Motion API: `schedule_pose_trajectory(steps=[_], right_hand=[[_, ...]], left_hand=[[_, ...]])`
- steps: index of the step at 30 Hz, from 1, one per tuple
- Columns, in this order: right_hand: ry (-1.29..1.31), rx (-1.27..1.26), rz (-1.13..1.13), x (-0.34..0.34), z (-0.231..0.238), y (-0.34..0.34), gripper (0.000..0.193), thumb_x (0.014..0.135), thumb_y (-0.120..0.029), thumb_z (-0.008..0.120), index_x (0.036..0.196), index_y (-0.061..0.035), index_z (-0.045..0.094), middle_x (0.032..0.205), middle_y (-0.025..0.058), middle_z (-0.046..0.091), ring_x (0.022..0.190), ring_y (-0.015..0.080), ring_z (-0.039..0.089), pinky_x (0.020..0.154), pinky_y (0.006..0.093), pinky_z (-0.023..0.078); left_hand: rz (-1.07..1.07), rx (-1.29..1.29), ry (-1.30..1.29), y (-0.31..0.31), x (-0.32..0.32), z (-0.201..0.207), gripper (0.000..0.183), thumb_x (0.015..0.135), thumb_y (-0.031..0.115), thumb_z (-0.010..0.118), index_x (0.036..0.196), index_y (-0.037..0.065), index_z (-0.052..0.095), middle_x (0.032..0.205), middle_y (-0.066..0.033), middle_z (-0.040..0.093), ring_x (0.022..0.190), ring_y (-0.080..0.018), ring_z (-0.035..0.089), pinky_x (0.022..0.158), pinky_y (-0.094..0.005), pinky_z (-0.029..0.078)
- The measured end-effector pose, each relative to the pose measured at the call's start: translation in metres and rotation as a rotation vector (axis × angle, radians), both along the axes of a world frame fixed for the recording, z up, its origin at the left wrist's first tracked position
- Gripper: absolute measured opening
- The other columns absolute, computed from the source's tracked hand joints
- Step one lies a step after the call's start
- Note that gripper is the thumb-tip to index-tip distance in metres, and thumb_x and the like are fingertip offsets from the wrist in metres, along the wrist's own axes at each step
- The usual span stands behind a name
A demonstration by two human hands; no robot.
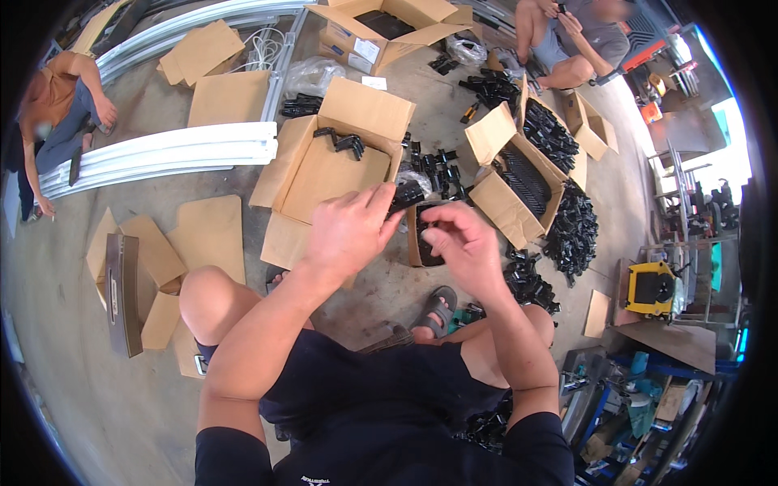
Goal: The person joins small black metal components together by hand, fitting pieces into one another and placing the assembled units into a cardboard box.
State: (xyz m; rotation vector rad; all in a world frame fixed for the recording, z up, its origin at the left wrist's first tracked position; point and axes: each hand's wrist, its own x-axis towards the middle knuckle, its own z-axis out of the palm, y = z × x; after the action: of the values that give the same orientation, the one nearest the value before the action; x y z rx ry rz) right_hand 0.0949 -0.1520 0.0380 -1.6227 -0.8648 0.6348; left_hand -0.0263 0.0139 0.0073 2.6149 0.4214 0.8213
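Observation:
In front of me, at the middle of the view, my left hand (350, 231) is closed round a short black bracket-like part (408, 194), whose end shows past the fingers. My right hand (466, 247) is a little to the right, its thumb and fingertips drawn together in a pinch. Whatever it pinches, if anything, is too small to make out. Below and between the hands stands a small brown box (414, 247) with dark contents, partly hidden by the right hand. Left of it, a large open carton (328, 182) has a few black brackets (350, 146) lying in it.
Cartons of black parts (523, 182) stand at the right, with heaps of loose black parts (573, 231) beside them. White metal profiles (162, 162) lie at the left. One person (69, 105) crouches far left, another (575, 40) far right. Flattened cardboard (212, 235) lies near my knee.

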Motion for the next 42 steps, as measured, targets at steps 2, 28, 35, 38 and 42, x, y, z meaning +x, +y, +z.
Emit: schedule_pose_trajectory(steps=[2, 28, 35, 38, 42], right_hand=[[-0.075, 0.049, -0.018, 0.009, -0.007, -0.006, 0.018, 0.093, 0.004, 0.062, 0.109, -0.0015, 0.068, 0.092, 0.0036, 0.059, 0.073, 0.0088, 0.058, 0.063, 0.0224, 0.049], [-0.965, 0.237, 0.019, 0.039, -0.07, 0.012, 0.026, 0.073, 0.001, 0.076, 0.098, -0.0026, 0.069, 0.095, 0.0106, 0.066, 0.079, 0.0278, 0.065, 0.065, 0.0356, 0.055], [-0.999, 0.229, 0.018, 0.034, -0.071, 0.019, 0.027, 0.072, 0.0, 0.076, 0.098, -0.0029, 0.069, 0.093, 0.0103, 0.063, 0.077, 0.028, 0.063, 0.064, 0.0361, 0.053], [-0.98, 0.212, 0.031, 0.032, -0.07, 0.02, 0.028, 0.072, 0.0, 0.077, 0.098, -0.003, 0.068, 0.094, 0.0102, 0.063, 0.078, 0.0279, 0.063, 0.065, 0.0364, 0.053], [-1.048, 0.146, 0.079, 0.033, -0.067, 0.017, 0.029, 0.072, -0.002, 0.075, 0.1, -0.0005, 0.065, 0.095, 0.0099, 0.061, 0.082, 0.0275, 0.063, 0.065, 0.035, 0.055]], left_hand=[[-0.022, -0.001, -0.014, -0.007, 0.004, -0.009, 0.033, 0.079, 0.024, 0.079, 0.105, 0.008, 0.065, 0.096, -0.0061, 0.073, 0.075, -0.0252, 0.071, 0.062, -0.0359, 0.056], [-0.088, 0.017, 0.036, -0.021, 0.034, -0.037, 0.047, 0.064, 0.016, 0.083, 0.106, 0.007, 0.065, 0.088, -0.0042, 0.07, 0.069, -0.0217, 0.068, 0.059, -0.0338, 0.055], [-0.076, 0.004, 0.066, -0.02, 0.028, -0.034, 0.048, 0.063, 0.016, 0.083, 0.106, 0.007, 0.064, 0.09, -0.0043, 0.07, 0.069, -0.022, 0.068, 0.059, -0.0336, 0.054], [-0.078, -0.002, 0.09, -0.019, 0.026, -0.032, 0.047, 0.064, 0.016, 0.083, 0.106, 0.007, 0.064, 0.09, -0.0044, 0.07, 0.069, -0.0222, 0.068, 0.06, -0.0338, 0.054], [-0.086, 0.004, 0.125, -0.02, 0.025, -0.033, 0.045, 0.065, 0.015, 0.083, 0.105, 0.007, 0.065, 0.09, -0.0045, 0.071, 0.069, -0.0224, 0.068, 0.06, -0.0339, 0.055]])
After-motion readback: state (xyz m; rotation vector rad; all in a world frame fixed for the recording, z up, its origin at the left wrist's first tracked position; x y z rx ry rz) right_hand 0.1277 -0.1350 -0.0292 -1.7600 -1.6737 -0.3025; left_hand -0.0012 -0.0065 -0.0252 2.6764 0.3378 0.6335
